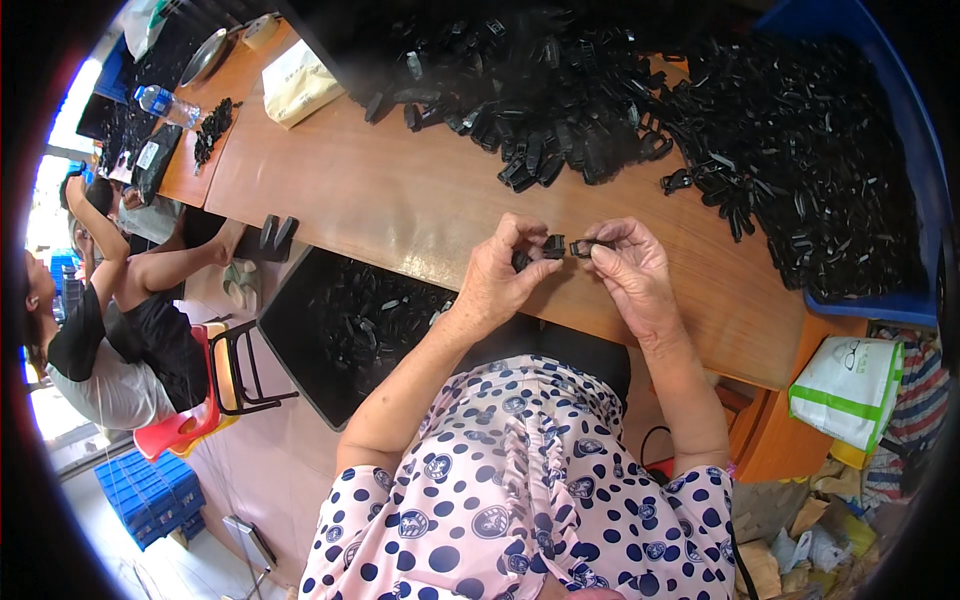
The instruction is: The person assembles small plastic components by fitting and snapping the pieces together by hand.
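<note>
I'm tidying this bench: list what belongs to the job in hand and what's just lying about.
Likely the job's: black piece in left hand; black piece in right hand; heaped black pieces; blue bin.
Likely lying about: water bottle; cream packet; green-trimmed bag.

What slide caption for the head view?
Left hand and right hand hold small black parts at a brown table near heaped black pieces.

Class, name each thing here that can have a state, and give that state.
Left grip, closed on left black piece
Right grip, pinching right black piece
Both pieces, held close; joined unclear
Blue bin, open, heaped with black parts
Black bin, open, holding parts
Blue crates, stacked
Red stool, sat on
Green-trimmed bag, upright
</note>
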{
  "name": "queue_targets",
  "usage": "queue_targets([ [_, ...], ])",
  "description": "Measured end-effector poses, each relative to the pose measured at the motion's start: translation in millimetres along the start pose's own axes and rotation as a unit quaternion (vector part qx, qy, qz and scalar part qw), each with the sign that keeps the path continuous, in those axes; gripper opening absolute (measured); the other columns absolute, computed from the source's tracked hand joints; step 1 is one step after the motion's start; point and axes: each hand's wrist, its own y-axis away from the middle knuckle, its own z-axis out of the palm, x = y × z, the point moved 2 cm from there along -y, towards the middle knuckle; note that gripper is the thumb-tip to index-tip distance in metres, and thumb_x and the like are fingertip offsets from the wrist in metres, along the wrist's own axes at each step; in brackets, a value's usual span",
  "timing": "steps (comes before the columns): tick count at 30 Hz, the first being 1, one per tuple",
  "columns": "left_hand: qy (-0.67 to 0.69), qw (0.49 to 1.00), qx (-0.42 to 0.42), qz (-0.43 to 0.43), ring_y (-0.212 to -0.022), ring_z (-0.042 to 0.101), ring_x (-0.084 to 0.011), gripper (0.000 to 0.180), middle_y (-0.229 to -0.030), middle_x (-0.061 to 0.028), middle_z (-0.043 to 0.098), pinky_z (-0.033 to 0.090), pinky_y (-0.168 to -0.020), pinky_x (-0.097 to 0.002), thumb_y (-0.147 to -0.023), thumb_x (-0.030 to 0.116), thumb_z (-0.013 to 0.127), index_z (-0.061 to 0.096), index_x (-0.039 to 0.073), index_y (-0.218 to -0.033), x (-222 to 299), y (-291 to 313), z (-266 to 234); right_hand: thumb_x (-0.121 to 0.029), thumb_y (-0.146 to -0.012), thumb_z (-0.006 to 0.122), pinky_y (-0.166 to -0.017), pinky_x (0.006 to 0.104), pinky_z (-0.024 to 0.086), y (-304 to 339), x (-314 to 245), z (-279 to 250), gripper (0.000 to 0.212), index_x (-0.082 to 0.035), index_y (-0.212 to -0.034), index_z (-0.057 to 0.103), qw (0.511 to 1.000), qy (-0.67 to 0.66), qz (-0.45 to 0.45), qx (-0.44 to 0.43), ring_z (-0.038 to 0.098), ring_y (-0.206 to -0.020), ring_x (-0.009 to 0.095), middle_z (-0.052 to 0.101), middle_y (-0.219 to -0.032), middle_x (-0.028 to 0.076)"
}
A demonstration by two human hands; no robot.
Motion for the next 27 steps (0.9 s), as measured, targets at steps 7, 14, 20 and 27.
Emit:
queue_targets([
  [7,-0.06,0.995,-0.042,0.073,-0.073,0.061,-0.016,0.028,-0.085,-0.0063,0.062,0.049,-0.066,-0.0273,-0.078,0.006,0.073,0.064,0.003,-0.104,1,2,1,0.002,-0.085,0.062,-0.08,0.0275,0.05,1,3,8,0.015,-0.001,-0.098,0.055,1.0,0.022,-0.005,0.009,0.058,-0.088,0.013,0.059,-0.098,0.008],
  [14,-0.074,0.989,-0.037,0.123,-0.073,0.062,-0.019,0.024,-0.086,-0.0085,0.063,0.05,-0.064,-0.0284,-0.076,0.005,0.073,0.064,0.002,-0.099,1,4,3,0.0,-0.085,0.063,-0.08,0.0258,0.049,8,4,-5,0.015,-0.002,-0.099,0.056,0.997,0.048,0.052,-0.005,0.057,-0.088,0.011,0.059,-0.098,0.006],
  [20,-0.128,0.973,-0.076,0.178,-0.075,0.063,-0.0245,0.026,-0.088,-0.0103,0.064,0.052,-0.064,-0.0321,-0.074,0.003,0.073,0.064,0.003,-0.098,12,5,6,-0.005,-0.085,0.066,-0.076,0.0215,0.047,14,-2,-15,0.017,-0.003,-0.099,0.058,0.984,0.077,0.16,-0.018,0.056,-0.085,0.007,0.06,-0.094,0.002],
  [27,-0.192,0.951,-0.128,0.206,-0.075,0.061,-0.0298,0.025,-0.083,-0.0128,0.061,0.051,-0.066,-0.0361,-0.071,0.001,0.071,0.062,0.001,-0.095,21,8,9,-0.009,-0.084,0.068,-0.066,0.0179,0.044,15,-12,-23,0.012,-0.005,-0.09,0.059,0.956,0.184,0.223,-0.05,0.054,-0.075,0.004,0.061,-0.082,0.0],
])
